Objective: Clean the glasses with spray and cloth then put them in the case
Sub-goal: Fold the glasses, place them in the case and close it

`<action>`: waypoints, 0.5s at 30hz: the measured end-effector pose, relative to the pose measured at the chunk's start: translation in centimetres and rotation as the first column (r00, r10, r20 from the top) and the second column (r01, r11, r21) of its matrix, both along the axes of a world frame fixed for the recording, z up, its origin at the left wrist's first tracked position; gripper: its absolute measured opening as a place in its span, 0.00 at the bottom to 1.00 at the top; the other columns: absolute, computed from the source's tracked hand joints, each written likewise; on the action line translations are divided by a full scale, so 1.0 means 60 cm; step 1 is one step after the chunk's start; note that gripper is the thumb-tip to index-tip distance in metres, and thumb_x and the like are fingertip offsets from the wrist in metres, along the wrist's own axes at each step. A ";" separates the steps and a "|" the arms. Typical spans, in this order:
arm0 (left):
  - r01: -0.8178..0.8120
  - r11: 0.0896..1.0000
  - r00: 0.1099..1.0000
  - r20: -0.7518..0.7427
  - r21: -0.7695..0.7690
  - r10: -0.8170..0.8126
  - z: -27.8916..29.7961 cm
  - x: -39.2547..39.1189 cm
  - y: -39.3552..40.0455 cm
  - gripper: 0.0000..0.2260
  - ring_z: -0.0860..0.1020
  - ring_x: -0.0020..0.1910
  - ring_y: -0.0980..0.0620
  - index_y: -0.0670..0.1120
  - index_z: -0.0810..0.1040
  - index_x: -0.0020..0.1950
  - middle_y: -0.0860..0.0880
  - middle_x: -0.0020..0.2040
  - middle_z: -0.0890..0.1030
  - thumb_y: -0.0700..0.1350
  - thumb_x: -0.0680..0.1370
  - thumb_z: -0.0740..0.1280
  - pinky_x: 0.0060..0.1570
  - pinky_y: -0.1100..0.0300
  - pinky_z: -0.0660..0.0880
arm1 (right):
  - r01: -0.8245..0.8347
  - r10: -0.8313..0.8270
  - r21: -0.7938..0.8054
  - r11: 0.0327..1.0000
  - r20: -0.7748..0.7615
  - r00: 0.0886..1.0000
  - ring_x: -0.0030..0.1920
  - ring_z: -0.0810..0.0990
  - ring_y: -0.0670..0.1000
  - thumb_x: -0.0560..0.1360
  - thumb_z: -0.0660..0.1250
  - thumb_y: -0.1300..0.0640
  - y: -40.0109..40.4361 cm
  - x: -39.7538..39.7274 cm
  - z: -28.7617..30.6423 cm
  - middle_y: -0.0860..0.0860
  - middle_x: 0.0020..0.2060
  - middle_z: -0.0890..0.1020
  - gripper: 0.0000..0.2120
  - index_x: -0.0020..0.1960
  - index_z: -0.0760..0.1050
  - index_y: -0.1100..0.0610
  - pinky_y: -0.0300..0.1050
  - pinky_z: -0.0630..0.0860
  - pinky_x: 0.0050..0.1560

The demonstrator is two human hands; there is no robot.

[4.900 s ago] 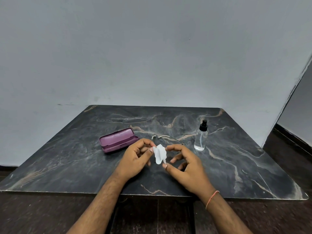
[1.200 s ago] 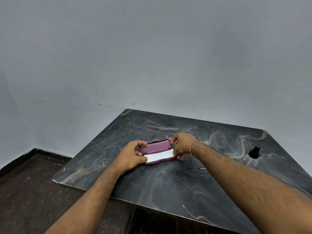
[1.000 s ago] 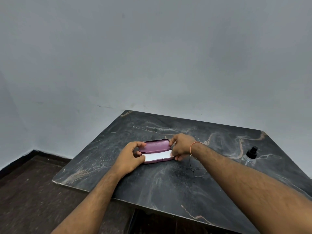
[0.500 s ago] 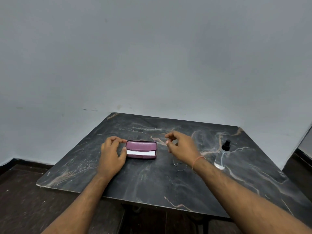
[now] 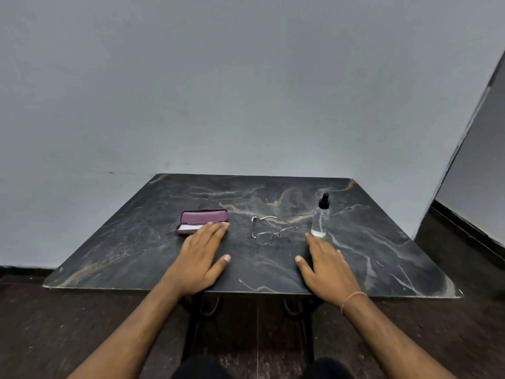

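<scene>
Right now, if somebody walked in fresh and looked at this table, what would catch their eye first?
Probably the purple case, lying open at the table's left with something white inside, the left hand flat in front of it, fingertips overlapping its near edge. Next, the thin wire glasses lie unfolded at the centre, outside the case. To the right stands a clear spray bottle with a black top, the right hand flat just short of it.
</scene>
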State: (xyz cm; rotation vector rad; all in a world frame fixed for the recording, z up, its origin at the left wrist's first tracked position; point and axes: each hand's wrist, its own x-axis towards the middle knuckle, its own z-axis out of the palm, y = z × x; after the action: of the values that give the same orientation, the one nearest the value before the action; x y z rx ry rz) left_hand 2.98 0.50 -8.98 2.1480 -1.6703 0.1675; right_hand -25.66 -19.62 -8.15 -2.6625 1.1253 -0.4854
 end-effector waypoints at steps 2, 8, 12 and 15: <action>0.010 0.993 1.000 0.011 0.114 -0.011 -0.007 -0.023 -0.009 0.38 0.47 0.91 0.51 0.52 0.48 0.91 0.54 0.91 0.50 0.68 0.86 0.51 0.88 0.53 0.46 | -0.004 0.005 0.012 1.000 -0.056 0.998 0.86 0.56 0.51 0.84 0.51 0.33 0.001 0.002 0.001 0.49 0.87 0.59 0.38 0.88 0.51 0.51 0.64 0.54 0.85; -0.100 0.957 0.995 0.030 0.273 0.096 -0.020 -0.063 -0.028 0.33 0.49 0.90 0.55 0.55 0.51 0.91 0.58 0.91 0.50 0.66 0.88 0.49 0.88 0.44 0.49 | -0.028 0.039 0.059 0.998 -0.193 0.980 0.88 0.47 0.50 0.84 0.44 0.30 -0.005 0.009 -0.001 0.44 0.88 0.50 0.39 0.89 0.47 0.49 0.68 0.44 0.85; -0.115 0.955 0.993 0.032 0.274 0.111 -0.018 -0.061 -0.027 0.33 0.49 0.90 0.56 0.57 0.51 0.91 0.60 0.91 0.50 0.69 0.87 0.47 0.88 0.43 0.49 | -0.023 0.033 0.049 0.999 -0.210 0.977 0.88 0.46 0.50 0.83 0.41 0.29 -0.007 0.013 -0.004 0.42 0.88 0.50 0.39 0.88 0.47 0.47 0.69 0.44 0.85; -0.113 0.955 0.994 0.024 0.273 0.111 -0.015 -0.063 -0.025 0.39 0.49 0.90 0.57 0.58 0.51 0.91 0.61 0.91 0.49 0.73 0.82 0.39 0.88 0.43 0.49 | -0.023 0.030 0.033 0.999 -0.212 0.977 0.88 0.45 0.50 0.81 0.40 0.27 -0.010 0.014 -0.009 0.41 0.88 0.49 0.40 0.88 0.48 0.46 0.69 0.43 0.85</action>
State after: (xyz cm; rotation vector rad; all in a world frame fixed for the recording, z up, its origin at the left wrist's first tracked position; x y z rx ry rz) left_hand -0.77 -1.01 -9.90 2.4498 -1.6580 -0.0257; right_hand -24.81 -20.20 -8.70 -2.7496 1.1402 -0.1795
